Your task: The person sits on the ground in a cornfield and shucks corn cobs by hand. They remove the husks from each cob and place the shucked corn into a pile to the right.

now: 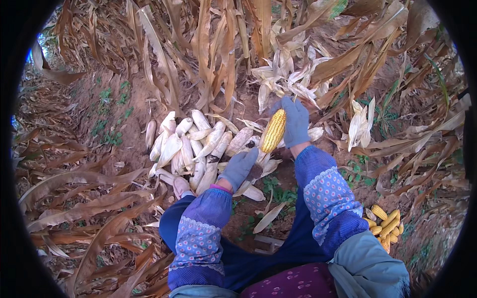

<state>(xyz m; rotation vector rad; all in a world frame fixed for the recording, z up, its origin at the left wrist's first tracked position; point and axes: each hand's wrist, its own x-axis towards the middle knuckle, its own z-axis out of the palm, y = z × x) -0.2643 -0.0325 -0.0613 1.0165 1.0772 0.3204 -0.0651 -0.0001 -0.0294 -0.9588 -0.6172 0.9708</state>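
Note:
My right hand, in a grey glove, grips a bare yellow corn cob from its right side. The cob is tilted, its kernels facing up towards me. My left hand, gloved the same way, is just below and left of the cob's lower end. Its fingers point towards the cob, but whether they pinch a husk or nothing is hidden. Under and left of the hands lies a pile of corn ears in pale husks on the reddish soil.
Stripped husks lie beyond my right hand. Several husked yellow cobs form a heap at the lower right. Dry corn stalks stand ahead, and fallen leaves cover the ground at left. A loose husk lies between my legs.

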